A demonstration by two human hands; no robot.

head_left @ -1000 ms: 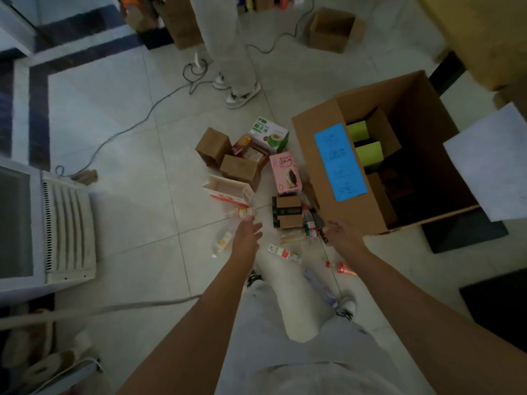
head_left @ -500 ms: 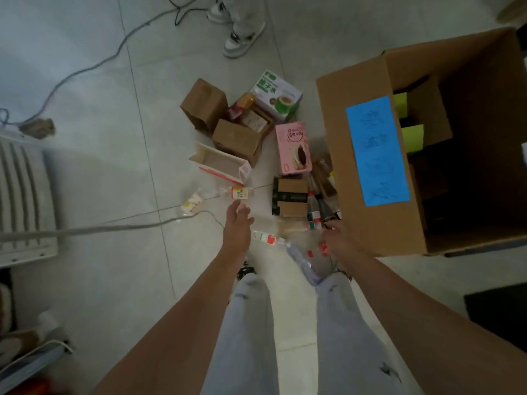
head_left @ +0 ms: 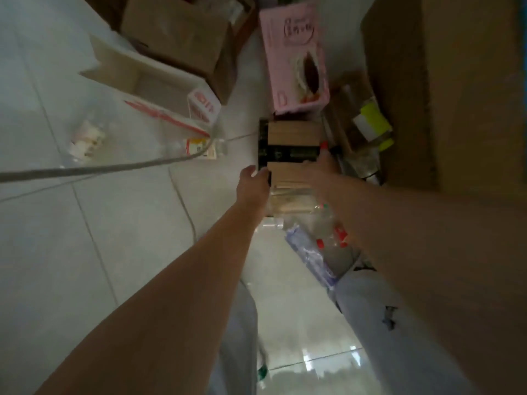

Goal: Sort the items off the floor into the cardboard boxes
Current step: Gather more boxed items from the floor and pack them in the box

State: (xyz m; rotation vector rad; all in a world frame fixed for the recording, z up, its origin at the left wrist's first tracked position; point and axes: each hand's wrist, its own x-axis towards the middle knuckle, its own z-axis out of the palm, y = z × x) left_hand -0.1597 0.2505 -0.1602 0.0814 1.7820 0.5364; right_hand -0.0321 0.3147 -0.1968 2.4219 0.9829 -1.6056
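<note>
Long axis running up the frame, the brown-and-black box is lying between the hands, the left hand gripping its lower-left edge, the right hand covering its lower-right corner, grasp unclear.

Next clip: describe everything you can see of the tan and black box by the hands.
The box is a flat rectangular pack, seemingly card: two tan wood-look panels split by a black printed band, with a black left edge. It lies flat on the tiled floor, just nearer than the pink box. The left hand grips its near left corner; the right hand lies over its near right corner, grip blurred. Clear bottles lie at its near edge.
</note>
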